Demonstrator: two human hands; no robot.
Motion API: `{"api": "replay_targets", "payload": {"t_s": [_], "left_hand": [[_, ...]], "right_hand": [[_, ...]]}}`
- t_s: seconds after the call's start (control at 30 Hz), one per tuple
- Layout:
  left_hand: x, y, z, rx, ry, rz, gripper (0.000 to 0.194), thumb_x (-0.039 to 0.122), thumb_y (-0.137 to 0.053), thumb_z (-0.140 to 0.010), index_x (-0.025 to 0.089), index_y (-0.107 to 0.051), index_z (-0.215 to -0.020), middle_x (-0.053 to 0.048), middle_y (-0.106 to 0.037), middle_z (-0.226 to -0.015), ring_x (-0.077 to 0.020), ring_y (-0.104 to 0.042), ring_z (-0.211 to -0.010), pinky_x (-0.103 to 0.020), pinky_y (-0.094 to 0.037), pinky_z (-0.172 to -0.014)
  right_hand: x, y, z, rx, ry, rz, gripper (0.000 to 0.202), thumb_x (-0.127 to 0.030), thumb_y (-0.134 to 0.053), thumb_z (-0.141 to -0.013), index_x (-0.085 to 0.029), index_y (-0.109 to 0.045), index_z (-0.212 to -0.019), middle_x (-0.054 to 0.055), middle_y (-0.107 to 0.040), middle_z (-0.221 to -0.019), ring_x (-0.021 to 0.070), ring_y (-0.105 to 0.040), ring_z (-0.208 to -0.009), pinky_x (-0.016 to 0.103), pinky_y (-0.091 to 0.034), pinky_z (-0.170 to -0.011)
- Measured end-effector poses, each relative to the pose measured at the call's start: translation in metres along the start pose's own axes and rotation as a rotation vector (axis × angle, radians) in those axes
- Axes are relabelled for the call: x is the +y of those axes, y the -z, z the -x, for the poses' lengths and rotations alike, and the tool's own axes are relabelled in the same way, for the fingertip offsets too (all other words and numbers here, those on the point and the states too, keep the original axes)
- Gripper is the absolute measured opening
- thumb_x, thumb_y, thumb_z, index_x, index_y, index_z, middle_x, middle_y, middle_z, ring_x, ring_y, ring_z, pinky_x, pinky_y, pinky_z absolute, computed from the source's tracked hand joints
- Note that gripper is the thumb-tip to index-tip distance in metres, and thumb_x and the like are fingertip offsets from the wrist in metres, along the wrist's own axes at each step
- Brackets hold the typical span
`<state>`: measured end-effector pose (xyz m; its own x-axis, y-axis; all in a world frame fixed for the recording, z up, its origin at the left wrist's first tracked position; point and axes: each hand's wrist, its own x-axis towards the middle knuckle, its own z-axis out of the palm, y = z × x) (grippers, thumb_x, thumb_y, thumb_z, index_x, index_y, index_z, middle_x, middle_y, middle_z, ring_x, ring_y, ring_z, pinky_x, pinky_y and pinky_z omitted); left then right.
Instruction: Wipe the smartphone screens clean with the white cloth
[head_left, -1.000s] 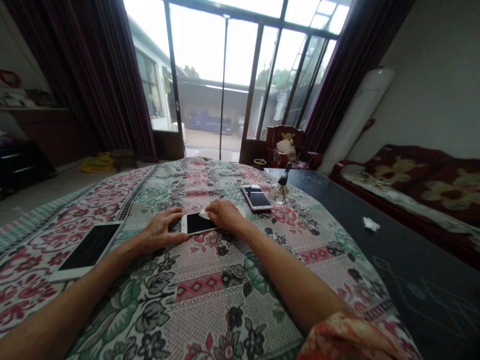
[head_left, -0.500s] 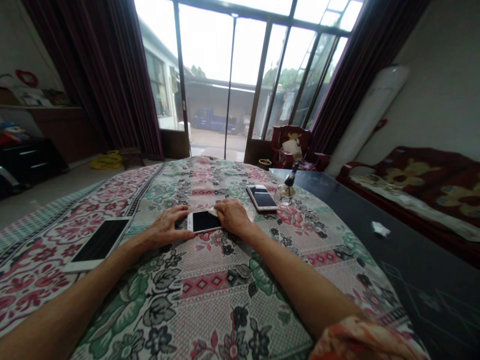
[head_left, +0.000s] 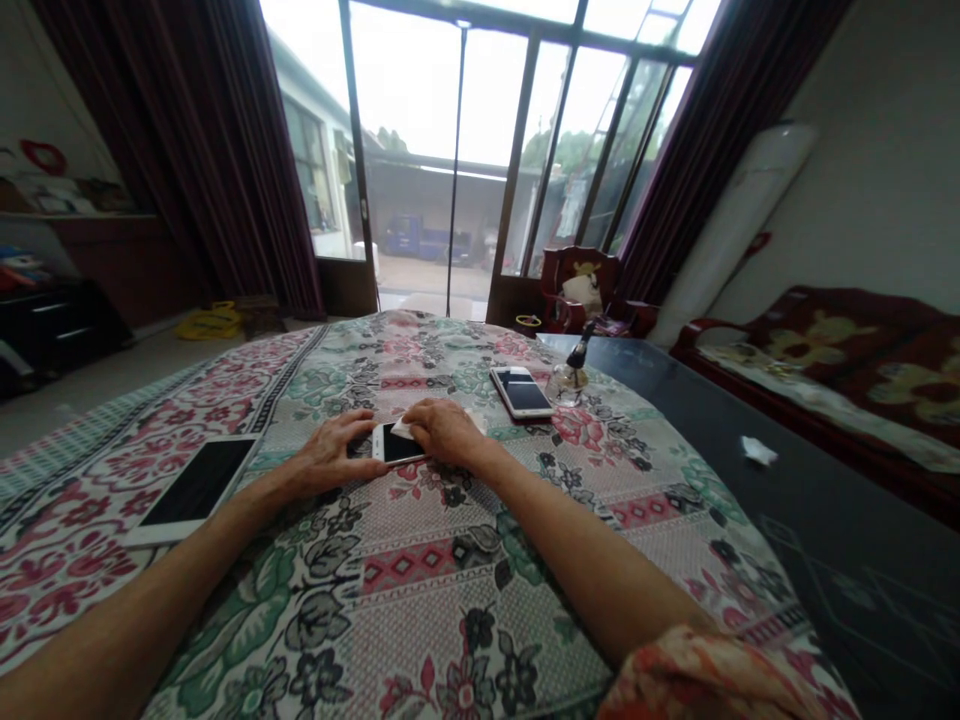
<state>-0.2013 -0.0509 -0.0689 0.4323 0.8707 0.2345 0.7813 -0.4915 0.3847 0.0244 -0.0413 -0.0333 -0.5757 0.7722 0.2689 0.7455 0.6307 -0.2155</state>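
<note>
A white phone with a dark screen (head_left: 397,447) lies flat on the flowered tablecloth (head_left: 420,520). My left hand (head_left: 341,450) grips its left end between thumb and fingers. A white tissue (head_left: 403,428) is pressed on the screen under my right hand (head_left: 448,433), which covers the phone's right part. Beyond my right hand, another white phone (head_left: 523,392) lies beside a clear bottle with a black nozzle (head_left: 571,375). A white tablet (head_left: 196,488) rests on the cloth next to my left forearm.
A crumpled white tissue (head_left: 758,451) lies on the dark table surface (head_left: 795,520) at the right. A red wooden chair (head_left: 581,285) stands beyond the table, and a sofa (head_left: 840,350) is at the right.
My right hand has slid left along the phone with the tissue and now covers more of the screen. My left hand has stayed at the phone's left end.
</note>
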Motion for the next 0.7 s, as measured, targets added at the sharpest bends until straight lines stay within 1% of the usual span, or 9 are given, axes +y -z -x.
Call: {"api": "replay_targets", "payload": {"t_s": [0.07, 0.2, 0.3, 0.37, 0.47, 0.6, 0.7], "left_hand": [[0.002, 0.001, 0.000, -0.015, 0.019, -0.001, 0.067, 0.062, -0.060, -0.070, 0.021, -0.058, -0.122, -0.012, -0.044, -0.141, -0.0334, -0.039, -0.130, -0.045, -0.030, -0.108], [0.002, 0.002, 0.001, -0.039, 0.042, -0.013, 0.073, 0.064, -0.059, -0.069, 0.015, -0.056, -0.124, -0.015, -0.041, -0.142, -0.0340, -0.036, -0.132, -0.045, -0.028, -0.110], [0.001, 0.001, 0.001, -0.046, 0.056, -0.024, 0.075, 0.065, -0.058, -0.070, 0.015, -0.055, -0.125, -0.015, -0.040, -0.143, -0.0340, -0.036, -0.132, -0.046, -0.028, -0.110], [0.001, 0.000, 0.001, -0.043, 0.050, -0.025, 0.076, 0.066, -0.057, -0.070, 0.015, -0.055, -0.125, -0.014, -0.040, -0.143, -0.0341, -0.036, -0.132, -0.046, -0.027, -0.110], [0.001, 0.000, 0.001, -0.036, 0.044, -0.022, 0.077, 0.066, -0.058, -0.070, 0.014, -0.055, -0.126, -0.015, -0.040, -0.143, -0.0348, -0.036, -0.132, -0.046, -0.027, -0.110], [0.004, 0.004, 0.002, -0.050, 0.043, -0.017, 0.075, 0.064, -0.060, -0.069, 0.015, -0.055, -0.126, -0.014, -0.040, -0.144, -0.0354, -0.035, -0.132, -0.048, -0.028, -0.110], [0.007, 0.007, 0.002, -0.072, 0.036, -0.005, 0.075, 0.063, -0.061, -0.069, 0.016, -0.055, -0.127, -0.014, -0.040, -0.144, -0.0353, -0.035, -0.132, -0.047, -0.028, -0.109]], "right_hand": [[0.012, 0.007, 0.002, -0.016, -0.046, -0.033, 0.028, -0.017, -0.053, -0.086, -0.021, -0.070, -0.107, 0.007, -0.069, -0.111, 0.0170, -0.061, -0.100, 0.027, -0.043, -0.089], [0.037, 0.018, 0.008, -0.027, -0.172, -0.069, 0.028, -0.015, -0.056, -0.081, -0.021, -0.072, -0.104, 0.007, -0.070, -0.107, 0.0191, -0.062, -0.098, 0.027, -0.045, -0.086], [0.047, 0.024, 0.011, -0.045, -0.241, -0.084, 0.028, -0.016, -0.057, -0.080, -0.019, -0.072, -0.103, 0.008, -0.071, -0.104, 0.0197, -0.063, -0.095, 0.027, -0.045, -0.083], [0.048, 0.027, 0.012, -0.049, -0.273, -0.066, 0.029, -0.017, -0.057, -0.080, -0.018, -0.072, -0.104, 0.010, -0.071, -0.104, 0.0202, -0.063, -0.095, 0.027, -0.045, -0.083], [0.042, 0.032, 0.013, -0.071, -0.296, 0.014, 0.028, -0.017, -0.056, -0.080, -0.018, -0.072, -0.103, 0.012, -0.070, -0.103, 0.0219, -0.063, -0.094, 0.029, -0.045, -0.082], [0.033, 0.041, 0.014, -0.184, -0.296, 0.150, 0.027, -0.015, -0.058, -0.075, -0.017, -0.073, -0.096, 0.013, -0.071, -0.099, 0.0240, -0.063, -0.094, 0.030, -0.045, -0.080], [0.030, 0.048, 0.016, -0.285, -0.298, 0.211, 0.026, -0.015, -0.060, -0.074, -0.015, -0.073, -0.097, 0.014, -0.070, -0.100, 0.0237, -0.063, -0.094, 0.029, -0.045, -0.079]]}}
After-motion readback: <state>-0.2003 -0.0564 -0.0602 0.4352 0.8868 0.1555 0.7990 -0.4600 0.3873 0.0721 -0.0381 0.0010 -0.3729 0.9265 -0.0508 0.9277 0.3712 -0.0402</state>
